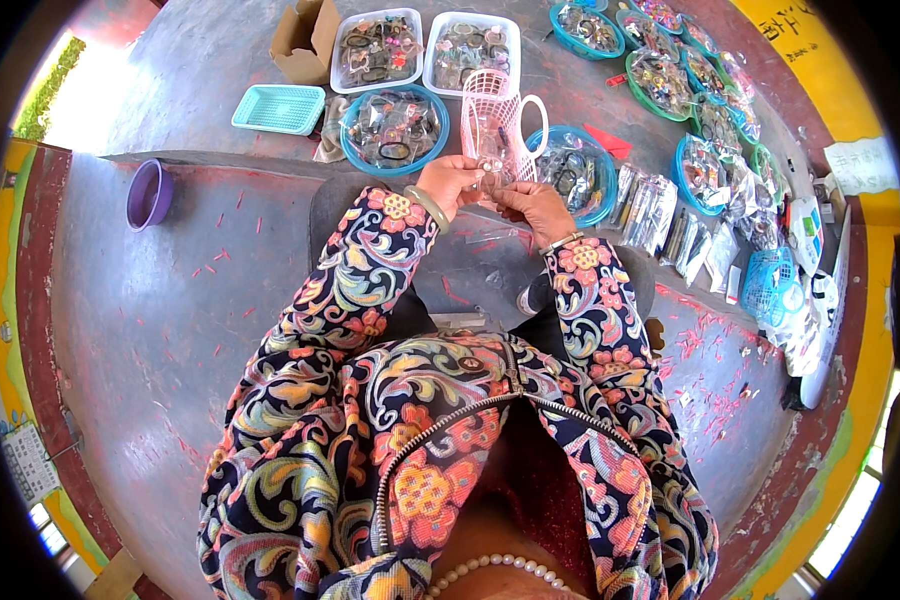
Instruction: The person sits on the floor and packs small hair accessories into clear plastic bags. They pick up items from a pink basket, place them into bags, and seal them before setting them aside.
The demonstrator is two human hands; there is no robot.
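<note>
My left hand (pixel 452 182) and my right hand (pixel 536 207) meet in front of me, both with fingers pinched on a small clear plastic bag (pixel 494 176). What the bag holds is too small to make out. Just beyond my fingers stands a pink openwork basket (pixel 483 92) with a pale looped handle (pixel 535 128). Left of it, a round blue basket (pixel 347 140) is filled with bagged small items, some like dark hair ties. Another blue basket (pixel 606 196) of similar bags sits by my right hand.
Two white trays (pixel 426 62) of bagged items, a cardboard box (pixel 306 40) and a turquoise tray (pixel 278 108) lie farther back. A purple bowl (pixel 148 195) stands left. Rows of packets (pixel 646 208) and several filled baskets (pixel 660 85) line the right. Red scraps litter the floor.
</note>
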